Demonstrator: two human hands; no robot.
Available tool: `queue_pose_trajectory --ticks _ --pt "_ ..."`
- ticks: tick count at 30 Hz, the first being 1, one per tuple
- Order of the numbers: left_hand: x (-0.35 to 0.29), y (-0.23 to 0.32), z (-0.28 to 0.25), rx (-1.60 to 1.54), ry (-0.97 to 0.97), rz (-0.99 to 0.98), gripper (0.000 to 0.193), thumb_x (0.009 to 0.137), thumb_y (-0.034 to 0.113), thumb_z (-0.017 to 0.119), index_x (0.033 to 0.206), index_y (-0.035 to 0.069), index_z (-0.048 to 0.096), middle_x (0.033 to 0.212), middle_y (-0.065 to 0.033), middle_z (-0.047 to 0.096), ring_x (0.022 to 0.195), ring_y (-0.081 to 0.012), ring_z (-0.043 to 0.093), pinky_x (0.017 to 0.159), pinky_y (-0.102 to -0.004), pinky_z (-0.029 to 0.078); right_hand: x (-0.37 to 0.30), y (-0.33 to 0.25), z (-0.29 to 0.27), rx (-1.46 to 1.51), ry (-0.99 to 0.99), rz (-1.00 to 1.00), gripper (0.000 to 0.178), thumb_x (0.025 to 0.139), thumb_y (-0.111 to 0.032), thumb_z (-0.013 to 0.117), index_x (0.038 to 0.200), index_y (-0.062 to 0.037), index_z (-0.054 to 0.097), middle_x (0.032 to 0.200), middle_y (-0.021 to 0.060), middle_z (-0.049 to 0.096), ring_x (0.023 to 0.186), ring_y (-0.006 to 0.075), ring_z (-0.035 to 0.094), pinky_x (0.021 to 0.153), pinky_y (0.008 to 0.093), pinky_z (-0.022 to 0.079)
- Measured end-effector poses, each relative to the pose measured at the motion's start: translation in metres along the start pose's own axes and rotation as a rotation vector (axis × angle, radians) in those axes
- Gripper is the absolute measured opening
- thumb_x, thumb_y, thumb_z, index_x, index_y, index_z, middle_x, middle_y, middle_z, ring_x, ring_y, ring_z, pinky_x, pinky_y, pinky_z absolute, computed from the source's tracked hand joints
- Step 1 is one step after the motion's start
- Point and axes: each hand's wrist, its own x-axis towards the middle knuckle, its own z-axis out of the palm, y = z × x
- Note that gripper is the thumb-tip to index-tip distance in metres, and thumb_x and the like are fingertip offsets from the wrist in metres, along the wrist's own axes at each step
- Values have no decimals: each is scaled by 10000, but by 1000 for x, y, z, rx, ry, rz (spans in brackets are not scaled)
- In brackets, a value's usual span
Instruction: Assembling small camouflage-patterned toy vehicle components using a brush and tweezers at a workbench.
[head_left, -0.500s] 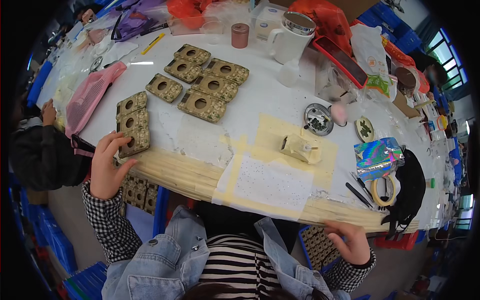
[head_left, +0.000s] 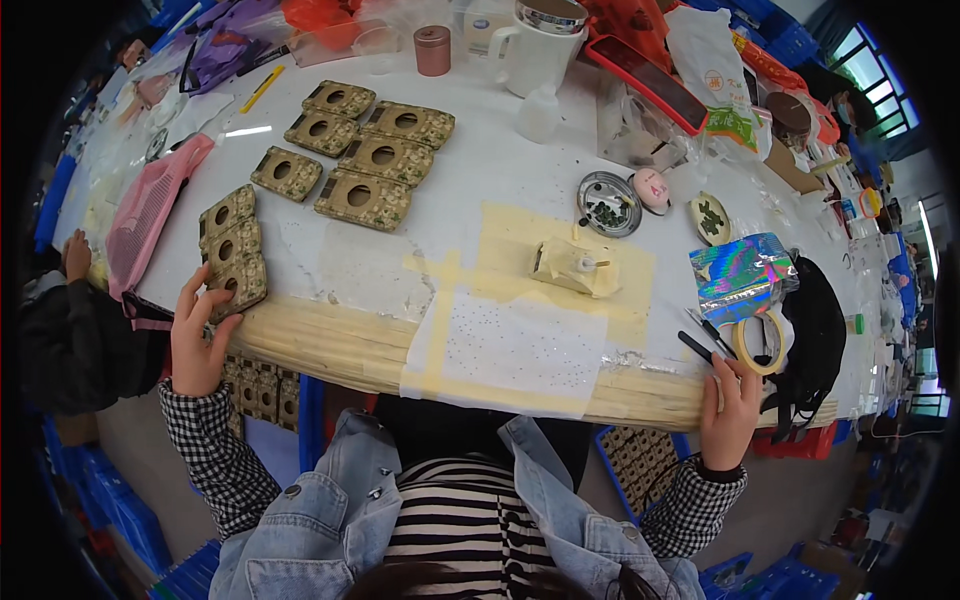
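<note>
At the left table edge, my left hand [head_left: 203,338] is open, its fingers spread against the nearest camouflage casing [head_left: 243,277]. This block-shaped casing has a round hole and touches two more like it, in a row. Several other camouflage casings [head_left: 383,155] lie farther back. On the right, my right hand [head_left: 733,412] reaches over the table edge, its fingers extended at the lower end of black tweezers [head_left: 694,346]. The tweezers lie flat, and my fingertips cover their end. A second slim dark tool [head_left: 712,330] lies beside them, next to a tape roll [head_left: 760,345].
A taped block with a small stick [head_left: 577,268] stands mid-table behind a dotted white sheet [head_left: 505,345]. Farther back are a round metal dish [head_left: 609,204] of dark bits, a phone [head_left: 647,84] and a white mug [head_left: 541,55]. A black cloth item [head_left: 812,340] lies right.
My right hand has moved forward and up from below the table edge to the tweezers. My left hand stays at the nearest casing, its thumb a little closer in. The whole view has shifted slightly.
</note>
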Motion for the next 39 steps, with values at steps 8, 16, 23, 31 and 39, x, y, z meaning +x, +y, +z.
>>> queue_pose_trajectory --ticks 8,16,23,31,39 --pt "-1 24 -14 -288 39 65 425 758 -22 671 1151 -6 508 1280 -188 498 1204 -257 496 1001 -347 391 3 4 7 -8 10 16 203 846 -34 610 1048 -13 620 950 139 583 885 327 567 764 399 455" --pt "77 118 24 -1153 -118 175 685 708 -11 696 1312 -17 372 1212 -92 499 1159 -164 485 1005 -307 377 -1 12 14 74 -4 22 169 893 -11 533 1055 34 532 940 177 583 869 355 566 766 393 457" --pt "157 172 73 -1459 -541 196 723 723 143 740 1339 -18 399 1273 -100 497 1177 -185 488 1029 -317 383 -1 7 0 452 98 220 180 973 -35 423 1129 46 460 935 139 591 848 198 595 762 308 465" --pt "152 170 84 -1718 -701 83 669 815 234 721 1348 -2 393 1246 -96 541 1171 -186 508 1031 -346 395 48 -27 -14 954 407 107 285 999 -215 440 1057 47 538 714 20 461 657 68 391 617 189 309" --pt "159 201 98 -2145 -552 -86 445 984 281 464 1335 12 410 1269 -166 540 1229 -299 497 1092 -486 375 128 -93 -18 919 497 -246 717 988 -542 248 753 16 632 602 30 480 540 102 431 511 237 331"
